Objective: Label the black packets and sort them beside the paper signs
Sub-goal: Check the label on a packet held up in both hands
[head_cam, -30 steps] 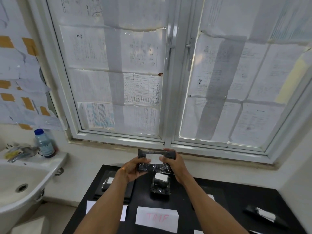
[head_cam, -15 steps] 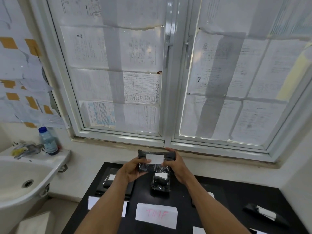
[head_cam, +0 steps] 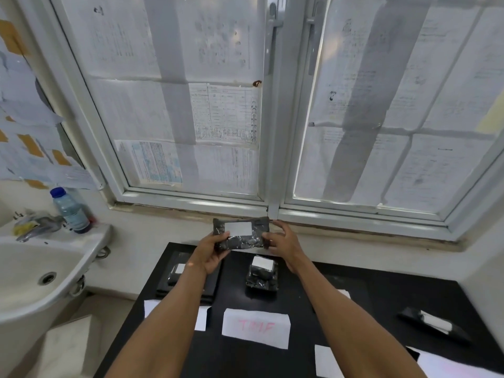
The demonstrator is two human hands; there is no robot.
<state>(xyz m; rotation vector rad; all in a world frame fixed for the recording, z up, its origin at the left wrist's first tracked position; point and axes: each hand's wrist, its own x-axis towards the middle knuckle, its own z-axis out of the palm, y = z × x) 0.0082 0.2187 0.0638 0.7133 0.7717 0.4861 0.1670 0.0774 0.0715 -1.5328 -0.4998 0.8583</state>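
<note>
Black packet [head_cam: 241, 237] is held above the worktop [head_cam: 381, 301], left hand [head_cam: 210, 253] and right hand [head_cam: 283, 241] gripping its ends.

The packet [head_cam: 245, 240] is shiny black with a white label [head_cam: 237, 228]. The white sign [head_cam: 255, 328] has red letters. The table [head_cam: 368, 301] is black.

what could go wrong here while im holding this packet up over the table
1. The held packet hangs in the air, held only at its ends by the left hand and right hand. If either grip slips, it could drop onto the packet on the table.
2. Its white label looks blank, and the red lettering on the paper sign is faint, so it might get sorted to the wrong spot.
</note>
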